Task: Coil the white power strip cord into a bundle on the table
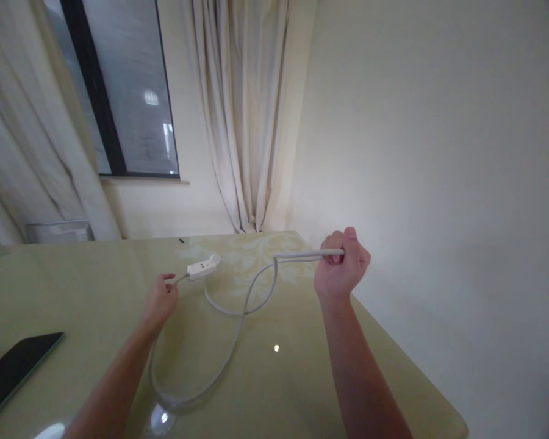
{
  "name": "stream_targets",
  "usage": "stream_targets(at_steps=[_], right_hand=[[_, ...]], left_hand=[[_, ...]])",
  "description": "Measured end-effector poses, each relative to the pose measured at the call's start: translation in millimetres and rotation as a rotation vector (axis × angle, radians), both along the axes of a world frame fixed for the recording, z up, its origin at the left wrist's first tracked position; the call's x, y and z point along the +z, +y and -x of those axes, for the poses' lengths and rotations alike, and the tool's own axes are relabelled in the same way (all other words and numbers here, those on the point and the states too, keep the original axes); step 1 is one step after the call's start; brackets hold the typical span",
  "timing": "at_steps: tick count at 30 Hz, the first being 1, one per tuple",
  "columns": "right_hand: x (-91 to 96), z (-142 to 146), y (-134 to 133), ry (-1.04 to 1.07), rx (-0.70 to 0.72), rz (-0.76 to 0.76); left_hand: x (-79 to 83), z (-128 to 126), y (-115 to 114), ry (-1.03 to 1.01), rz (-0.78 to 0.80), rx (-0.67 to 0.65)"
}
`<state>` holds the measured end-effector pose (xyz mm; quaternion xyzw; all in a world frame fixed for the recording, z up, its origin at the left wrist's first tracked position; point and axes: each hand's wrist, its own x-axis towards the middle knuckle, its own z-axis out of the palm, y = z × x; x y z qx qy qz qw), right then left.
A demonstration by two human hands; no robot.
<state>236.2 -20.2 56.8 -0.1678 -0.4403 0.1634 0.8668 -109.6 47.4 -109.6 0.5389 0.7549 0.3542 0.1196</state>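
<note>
A white power strip (202, 269) with a white plug (215, 259) at its far end is at the middle left, over the table. My left hand (161, 299) pinches the grey-white cord close to the strip's near end. Over the table's right side, my right hand (343, 263) is closed in a fist around doubled lengths of the white cord (297, 255). Between the hands the cord (231, 350) hangs in loose, crossing loops, one dipping low toward me.
The pale green, glossy table (238, 399) meets a white wall (439, 183) on the right. A dark flat device (18, 375) lies at the left. A small black object (181, 240) sits near the far edge. Curtains (251, 122) and a window (132, 85) are behind.
</note>
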Motion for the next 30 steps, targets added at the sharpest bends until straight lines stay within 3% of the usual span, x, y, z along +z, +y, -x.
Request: stream_targets(at_steps=[5,7,10,11,13,15,19,22,25,30], right_hand=[[3.5,2,-2,0.011,0.065,0.022],[3.5,3,-2,0.013,0.115,0.022],[4.6,6,-4,-0.012,0.18,0.013],[5.4,8,-6,-0.026,0.201,0.009],[7.2,12,-11,-0.049,0.25,-0.001],[9.0,15,-15,-0.058,0.299,-0.015],[10.1,12,-14,-0.012,0.382,-0.002],[6.1,2,-2,0.086,0.442,0.047],[-4.0,-11,20,0.148,0.447,0.173],[-19.8,-28,49,0.118,0.155,0.549]], left_hand=[[-18.0,-12,3,0.024,-0.024,-0.051],[-14.0,-20,1,0.05,-0.046,-0.065],[4.7,-47,-8,0.068,-0.135,-0.146],[12.9,-60,-13,0.057,-0.173,-0.206],[28.7,-91,-27,-0.135,-0.227,-0.512],[40.0,-120,-43,-0.34,-0.165,-0.775],[42.2,-156,-66,-0.576,-0.064,-0.969],[33.5,-166,-69,-0.615,-0.079,-0.987],[27.8,-167,-64,-0.649,-0.052,-0.904],[40.7,-145,-49,-0.678,-0.143,-0.615]])
